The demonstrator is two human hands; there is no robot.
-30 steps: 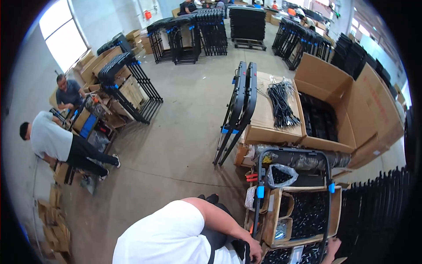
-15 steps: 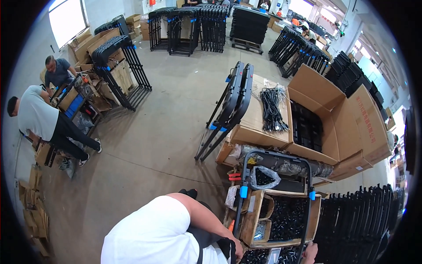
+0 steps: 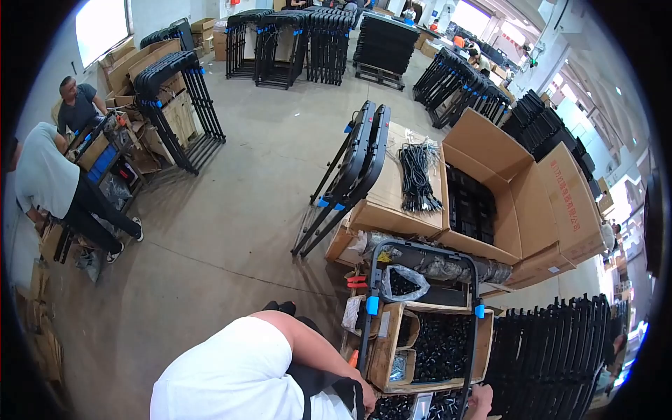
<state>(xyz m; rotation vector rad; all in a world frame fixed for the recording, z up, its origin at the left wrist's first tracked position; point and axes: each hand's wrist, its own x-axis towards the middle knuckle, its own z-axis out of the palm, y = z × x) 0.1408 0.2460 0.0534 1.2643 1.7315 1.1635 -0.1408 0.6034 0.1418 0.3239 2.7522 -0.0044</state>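
1. Hanging at the lower ends of the one black tubular frame, two hands show: the right hand has bent fingers beside its right leg; the left hand is partly cut off. I cannot tell whether either grasps it.
2. The frame, bearing two blue clips, crosses above one wooden tray, its left leg outside the left edge, its right leg obstructing the view inside the right edge.
3. Along that tray's left edge sit two small compartments; black pieces, too many to count, fill the rest.
4. Beyond its far edge: one plastic bag, then one wrapped roll.
5. Farther, one open carton, one cable bundle, two upright folded frames.
6. Far left, two people work.
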